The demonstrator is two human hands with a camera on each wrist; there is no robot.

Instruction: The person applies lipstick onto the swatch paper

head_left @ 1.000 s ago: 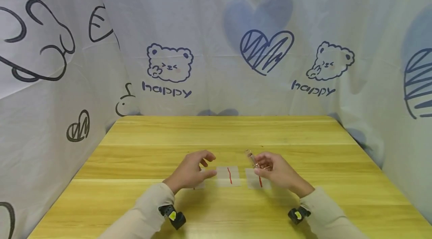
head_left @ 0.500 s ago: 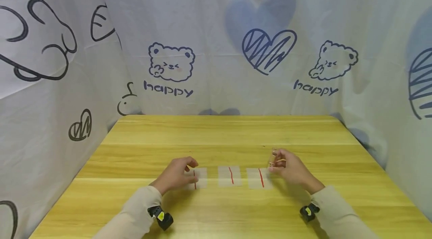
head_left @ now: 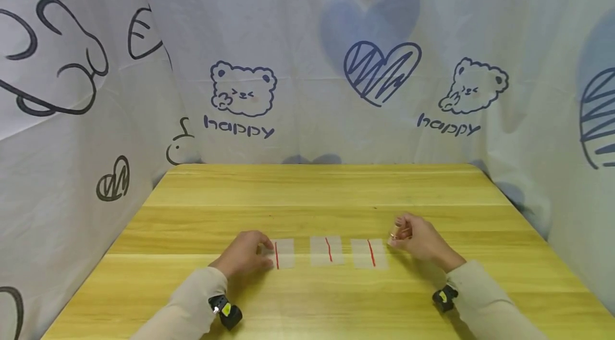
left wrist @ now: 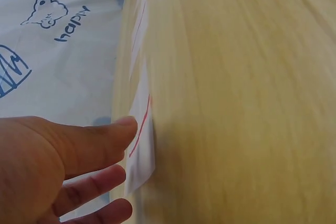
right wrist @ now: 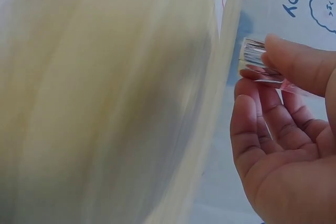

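Note:
Three small white paper squares lie in a row on the table, each with a red line: a left square (head_left: 286, 253), a middle square (head_left: 318, 252) and a right square (head_left: 360, 254). My left hand (head_left: 242, 254) is at the left edge of the left square, fingers loosely bent, nothing held. In the left wrist view its thumb (left wrist: 105, 142) overlaps that square's edge. My right hand (head_left: 422, 238), right of the right square, pinches a small clear, shiny piece (right wrist: 254, 56) with silvery stripes and a reddish part between thumb and fingers. Its exact kind cannot be told.
The wooden table (head_left: 307, 302) stretches out in front of me with light planks. A pale cloth (head_left: 298, 116) printed with bears and hearts hangs behind it and along both sides. Each wrist carries a small black camera, on the left (head_left: 226, 311) and on the right (head_left: 444, 298).
My left hand has moved left, uncovering the left square. My right hand has moved right, away from over the right square, with the clear piece still pinched and lowered slightly.

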